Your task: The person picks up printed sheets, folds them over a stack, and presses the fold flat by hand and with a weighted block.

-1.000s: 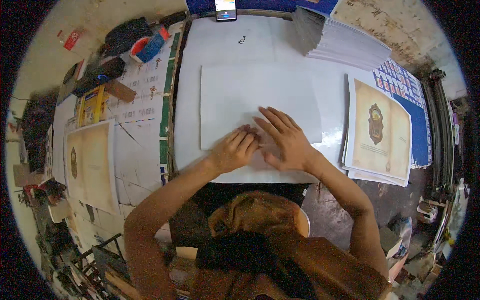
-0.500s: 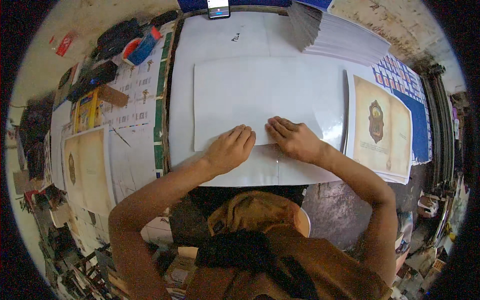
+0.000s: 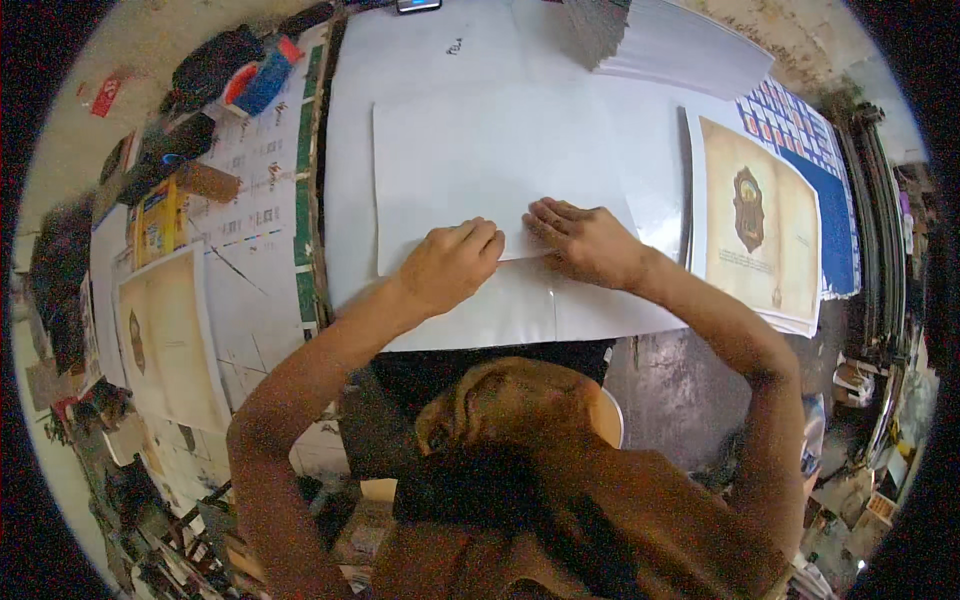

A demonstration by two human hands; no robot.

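- Nearest, the left hand and right hand lie close together, palms down, fingers flat and gripping nothing.
- Both press the near edge of a white sheet on the white table.
- Farther off, a paper stack.

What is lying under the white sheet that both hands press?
Under the white sheet, a larger glossy white sheet shows at its near edge; both hands press on top. Anything beneath is covered.
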